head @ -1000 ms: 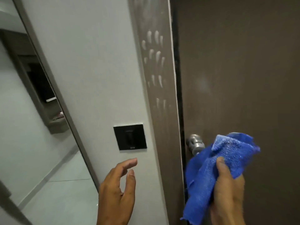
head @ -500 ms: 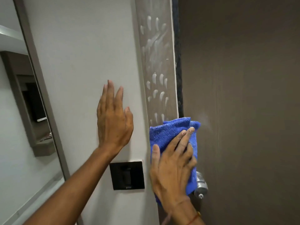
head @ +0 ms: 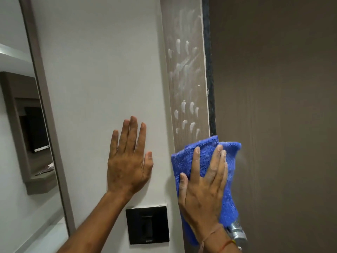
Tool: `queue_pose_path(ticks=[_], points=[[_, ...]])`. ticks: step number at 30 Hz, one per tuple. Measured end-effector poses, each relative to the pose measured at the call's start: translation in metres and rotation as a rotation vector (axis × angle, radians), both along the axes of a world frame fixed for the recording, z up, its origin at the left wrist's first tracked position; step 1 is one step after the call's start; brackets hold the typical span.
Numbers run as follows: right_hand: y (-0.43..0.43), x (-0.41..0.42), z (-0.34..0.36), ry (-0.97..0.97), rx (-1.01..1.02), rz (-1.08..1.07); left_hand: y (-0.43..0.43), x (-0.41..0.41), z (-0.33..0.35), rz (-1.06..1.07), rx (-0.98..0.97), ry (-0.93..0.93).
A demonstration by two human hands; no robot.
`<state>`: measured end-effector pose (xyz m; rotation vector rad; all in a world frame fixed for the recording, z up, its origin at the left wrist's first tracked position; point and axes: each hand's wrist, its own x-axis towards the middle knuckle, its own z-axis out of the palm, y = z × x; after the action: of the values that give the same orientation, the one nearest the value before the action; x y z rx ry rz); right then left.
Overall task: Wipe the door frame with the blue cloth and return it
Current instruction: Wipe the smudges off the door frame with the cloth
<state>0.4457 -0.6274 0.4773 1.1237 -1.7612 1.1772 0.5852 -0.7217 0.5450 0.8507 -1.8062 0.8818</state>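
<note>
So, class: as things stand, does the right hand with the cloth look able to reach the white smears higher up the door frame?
Probably yes. The right hand presses the blue cloth flat against the door frame just below the white smears, and nothing lies between them. The left hand rests on the wall, clear of that path.

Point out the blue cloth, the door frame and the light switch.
blue cloth (head: 186, 161): head view, upper left part beside the fingers.
door frame (head: 187, 84): head view, smeared front face.
light switch (head: 147, 225): head view, centre of black plate.
</note>
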Motion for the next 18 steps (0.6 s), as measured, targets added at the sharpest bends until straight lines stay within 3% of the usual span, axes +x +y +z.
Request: queue_pose_path(ticks=[7,14,18], points=[[-0.015,0.010,0.093,-0.021,-0.142,-0.060,-0.001,0.001,0.000,0.011,-0.025,-0.020],[-0.013,0.008,0.026,0.112,-0.021,-0.072,-0.001,0.001,0.000,0.008,-0.033,-0.015],[-0.011,0.001,0.055,0.192,-0.026,-0.068,-0.003,0.000,0.001,0.009,-0.030,-0.019]])
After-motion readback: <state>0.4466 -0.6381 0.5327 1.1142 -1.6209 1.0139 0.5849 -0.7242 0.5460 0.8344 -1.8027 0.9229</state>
